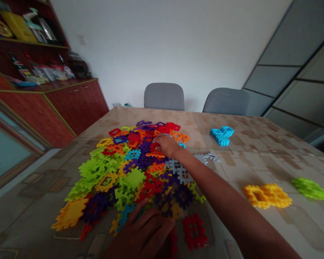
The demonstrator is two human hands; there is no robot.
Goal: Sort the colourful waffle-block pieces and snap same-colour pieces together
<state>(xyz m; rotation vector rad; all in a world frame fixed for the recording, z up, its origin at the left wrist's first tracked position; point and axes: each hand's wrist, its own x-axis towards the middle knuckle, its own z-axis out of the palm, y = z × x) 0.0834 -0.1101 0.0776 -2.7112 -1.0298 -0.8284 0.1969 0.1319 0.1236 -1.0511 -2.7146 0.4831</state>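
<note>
A heap of flat plastic interlocking tiles with toothed edges [135,178] covers the middle of the table, in purple, lime, red, orange, yellow, blue and grey. My right hand [167,144] reaches to the far part of the heap. Its thumb and fingers are pinched at a red interlocking tile [153,147], partly hidden by them. At the near edge lies my left hand [148,230], fingers stretched out, with no tile visible in its grasp. Beside it a red window-like tile [194,231] rests flat, and part of another red tile [173,241] shows next to its fingers.
Apart from the heap stand joined blue tiles [221,136], yellow tiles [268,195] and lime tiles [310,188] on the right. Grey tiles [207,157] lie beyond my right forearm. Two grey chairs [163,96] are behind the patterned table [248,151]; a red-brown cabinet [78,108] is left.
</note>
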